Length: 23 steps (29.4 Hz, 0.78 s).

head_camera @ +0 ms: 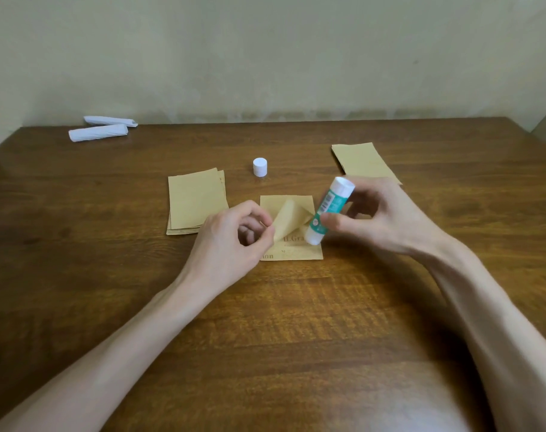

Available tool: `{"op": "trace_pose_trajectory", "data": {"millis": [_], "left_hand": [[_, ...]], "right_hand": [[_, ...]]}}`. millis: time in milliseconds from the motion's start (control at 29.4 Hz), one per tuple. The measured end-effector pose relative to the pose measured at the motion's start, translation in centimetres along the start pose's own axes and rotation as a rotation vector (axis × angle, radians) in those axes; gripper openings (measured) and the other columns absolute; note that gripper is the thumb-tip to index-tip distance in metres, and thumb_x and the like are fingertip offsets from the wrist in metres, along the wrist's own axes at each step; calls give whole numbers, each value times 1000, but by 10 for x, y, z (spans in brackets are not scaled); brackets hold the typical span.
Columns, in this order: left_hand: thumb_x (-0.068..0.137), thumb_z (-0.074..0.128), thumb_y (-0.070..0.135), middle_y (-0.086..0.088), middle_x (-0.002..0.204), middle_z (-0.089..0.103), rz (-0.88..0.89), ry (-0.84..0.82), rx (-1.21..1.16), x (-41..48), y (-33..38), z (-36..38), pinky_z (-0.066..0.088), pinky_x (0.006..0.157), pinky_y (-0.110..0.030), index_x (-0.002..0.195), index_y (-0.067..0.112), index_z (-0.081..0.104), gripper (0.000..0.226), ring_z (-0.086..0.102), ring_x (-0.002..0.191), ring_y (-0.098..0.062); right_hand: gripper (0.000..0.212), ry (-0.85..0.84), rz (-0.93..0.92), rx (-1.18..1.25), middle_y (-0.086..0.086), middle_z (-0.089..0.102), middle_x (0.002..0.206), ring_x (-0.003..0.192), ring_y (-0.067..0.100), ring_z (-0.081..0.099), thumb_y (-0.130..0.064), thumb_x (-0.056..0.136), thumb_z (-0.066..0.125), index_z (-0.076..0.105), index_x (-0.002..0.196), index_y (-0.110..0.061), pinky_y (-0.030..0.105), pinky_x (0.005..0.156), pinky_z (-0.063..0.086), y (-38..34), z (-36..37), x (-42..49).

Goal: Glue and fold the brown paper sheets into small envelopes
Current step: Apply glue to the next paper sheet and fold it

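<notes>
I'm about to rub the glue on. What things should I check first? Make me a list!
1. Cap off: ok. The white cap stands on the table, apart from the glue stick.
2. Firm hold on the stick: ok. The right hand grips it, tip down.
3. Flap lifted: ok. The left hand pinches the flap of the brown sheet, curled up.
4. Glue wound out of the tip: cannot tell, the tip faces away.
5. Spare sheets out of the way: ok. The stack lies to the left, apart from the sheet.
</notes>
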<state>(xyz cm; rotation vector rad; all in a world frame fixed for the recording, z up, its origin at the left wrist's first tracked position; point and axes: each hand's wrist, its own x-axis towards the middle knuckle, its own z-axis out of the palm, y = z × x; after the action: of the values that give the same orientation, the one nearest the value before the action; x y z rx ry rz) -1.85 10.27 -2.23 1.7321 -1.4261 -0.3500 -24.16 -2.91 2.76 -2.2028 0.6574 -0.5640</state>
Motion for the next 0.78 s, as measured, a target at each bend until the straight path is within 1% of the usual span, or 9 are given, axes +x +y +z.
{"op": "trace_pose_trajectory", "data": {"millis": [34, 102, 204, 272, 408, 545, 613, 715, 783], "left_hand": [[91, 77, 22, 15, 70, 69, -22, 6, -10, 0, -1, 0, 57, 71, -29, 90, 26, 70, 9, 66, 67, -12], [91, 78, 23, 16, 71, 70, -53, 8, -10, 0, -2, 0, 57, 71, -29, 90, 26, 69, 9, 67, 69, -11], [90, 78, 26, 16, 71, 70, -65, -7, 12, 0, -1, 0, 55, 69, -23, 90, 28, 69, 10, 66, 69, -9], [89, 80, 29, 16, 72, 70, -53, -39, 56, 0, 0, -1, 53, 69, -19, 91, 30, 69, 11, 65, 70, -8], [84, 84, 31, 17, 77, 70, -33, -84, 116, 0, 1, -2, 50, 70, -16, 96, 32, 70, 18, 63, 75, -8], [83, 86, 32, 16, 81, 70, -37, -107, 122, 0, 1, -3, 50, 70, -14, 98, 33, 70, 22, 63, 79, -8], [82, 86, 34, 14, 85, 69, -41, -111, 124, 1, 1, -4, 50, 71, -17, 99, 33, 69, 23, 62, 80, -9], [84, 84, 36, 14, 92, 58, -31, -119, 158, 0, 1, -3, 50, 77, -24, 102, 35, 67, 24, 59, 84, -10], [85, 83, 35, 16, 91, 50, -30, -123, 170, 0, 1, -2, 46, 78, -25, 103, 36, 66, 24, 57, 90, -9]], "right_hand": [[9, -5, -17, -23, -6, 76, 98, 88, 17, 70, -22, 92, 79, 76, 98, -16, 37, 75, 57, 0, 5, 2], [12, -18, -41, -46, -6, 75, 97, 89, 16, 70, -24, 91, 78, 74, 99, -16, 41, 76, 56, 1, 14, 5], [16, -39, -58, -91, -8, 75, 97, 88, 13, 69, -30, 91, 80, 73, 102, -21, 36, 76, 57, 4, 25, 8], [22, -9, -81, -123, -8, 74, 91, 83, 13, 69, -36, 89, 84, 72, 101, -23, 32, 74, 57, 5, 30, 9], [34, 44, -91, -167, -7, 74, 88, 81, 12, 70, -46, 82, 85, 72, 100, -20, 28, 72, 58, 6, 32, 11], [30, -8, -97, -174, -12, 76, 99, 94, 1, 71, -39, 88, 82, 75, 109, -19, 19, 82, 57, 5, 30, 10], [25, -45, -98, -179, -14, 76, 103, 98, -2, 71, -35, 93, 80, 75, 112, -20, 18, 87, 56, 4, 28, 10], [22, -92, -106, -196, -15, 76, 102, 96, -1, 71, -34, 96, 76, 74, 113, -19, 18, 87, 56, 2, 26, 10], [23, -92, -111, -211, -16, 75, 101, 95, -1, 71, -35, 95, 77, 74, 113, -20, 18, 86, 56, 0, 25, 10]]}}
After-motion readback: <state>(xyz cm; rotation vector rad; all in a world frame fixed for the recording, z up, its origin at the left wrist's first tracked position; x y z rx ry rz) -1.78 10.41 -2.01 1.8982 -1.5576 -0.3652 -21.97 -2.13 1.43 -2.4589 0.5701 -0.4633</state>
